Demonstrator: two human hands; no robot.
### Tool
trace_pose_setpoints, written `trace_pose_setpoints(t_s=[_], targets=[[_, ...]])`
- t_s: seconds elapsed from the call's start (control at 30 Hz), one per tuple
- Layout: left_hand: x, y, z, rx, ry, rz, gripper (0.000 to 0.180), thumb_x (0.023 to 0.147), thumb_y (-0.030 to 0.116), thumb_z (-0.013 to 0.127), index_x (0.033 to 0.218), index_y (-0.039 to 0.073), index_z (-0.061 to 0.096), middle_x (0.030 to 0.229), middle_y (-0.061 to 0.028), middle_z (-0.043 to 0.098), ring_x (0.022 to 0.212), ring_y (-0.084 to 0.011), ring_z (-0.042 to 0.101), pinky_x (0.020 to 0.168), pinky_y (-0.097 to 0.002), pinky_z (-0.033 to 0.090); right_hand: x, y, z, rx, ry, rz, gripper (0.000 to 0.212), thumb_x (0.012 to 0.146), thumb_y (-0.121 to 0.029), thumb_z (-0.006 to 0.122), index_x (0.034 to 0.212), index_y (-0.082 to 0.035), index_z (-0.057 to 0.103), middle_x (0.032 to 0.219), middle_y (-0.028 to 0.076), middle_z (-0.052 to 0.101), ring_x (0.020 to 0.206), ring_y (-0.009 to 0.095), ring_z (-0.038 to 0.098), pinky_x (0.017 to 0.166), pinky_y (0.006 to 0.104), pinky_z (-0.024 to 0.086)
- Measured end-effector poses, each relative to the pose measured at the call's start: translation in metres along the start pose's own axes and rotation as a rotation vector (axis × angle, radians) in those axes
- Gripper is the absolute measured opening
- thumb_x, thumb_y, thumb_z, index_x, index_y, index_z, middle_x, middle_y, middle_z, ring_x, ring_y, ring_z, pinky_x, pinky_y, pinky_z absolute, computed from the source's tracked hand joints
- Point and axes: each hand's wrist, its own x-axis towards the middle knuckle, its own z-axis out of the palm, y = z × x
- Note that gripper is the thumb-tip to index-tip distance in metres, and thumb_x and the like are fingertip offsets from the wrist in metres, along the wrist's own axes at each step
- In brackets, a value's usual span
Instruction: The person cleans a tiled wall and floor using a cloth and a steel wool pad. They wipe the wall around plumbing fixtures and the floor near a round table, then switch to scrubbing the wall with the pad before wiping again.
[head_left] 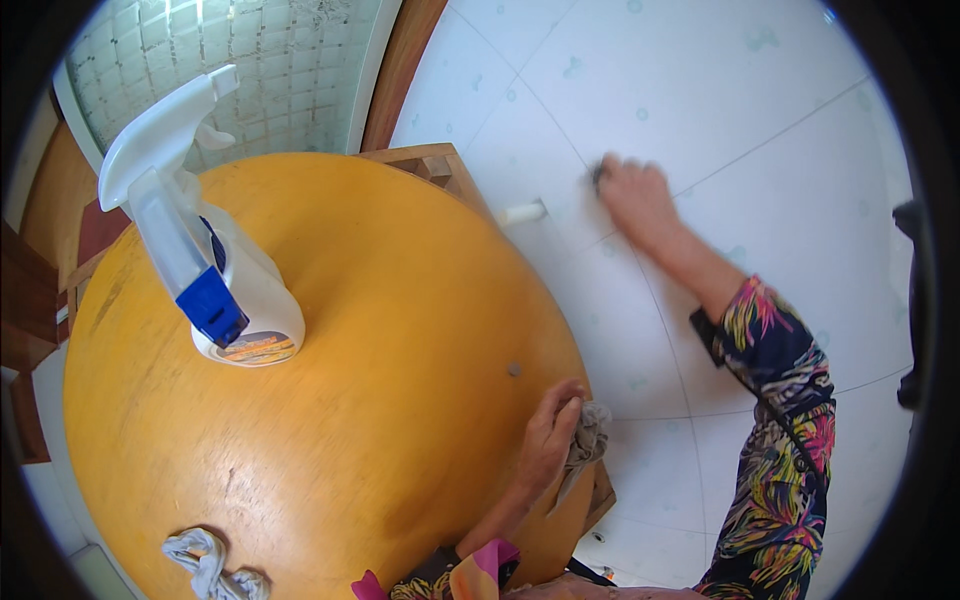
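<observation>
My right hand (640, 200) is stretched out to the far right over a white tiled surface (770, 170), its fingers closed. A small dark thing (598, 178) shows at its fingertips, too blurred to name. At the right edge of the round yellow wooden table (370, 300), my left hand (549, 435) is closed on a crumpled grey cloth (590, 438) that hangs by the rim. A small grey disc (514, 370) lies on the tabletop close to that hand.
A white spray bottle (255, 300) with a blue part stands on the table's left side. Another crumpled grey cloth (215, 567) lies at the near left. Beyond the table are a patterned glass panel (240, 80) and wooden slats (430, 165). A white cylinder (523, 213) sits past the rim.
</observation>
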Motion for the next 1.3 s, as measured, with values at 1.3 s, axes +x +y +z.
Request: trace_pose_setpoints(t_s=[1.3], targets=[[0.004, 0.0, 0.006, -0.025, -0.003, 0.032, 0.029, 0.105, 0.018, 0.051, 0.123, -0.003, 0.059, 0.113, -0.0061, 0.064, 0.107, -0.0119, 0.057, 0.097, -0.0254, 0.043, -0.006, -0.003, -0.002, -0.004, 0.009, 0.004, 0.005, 0.078, -0.002, 0.059, 0.074, -0.005, 0.062, 0.091, 0.011, 0.057, 0.075, 0.026, 0.063, 0.061, 0.0398, 0.047]])
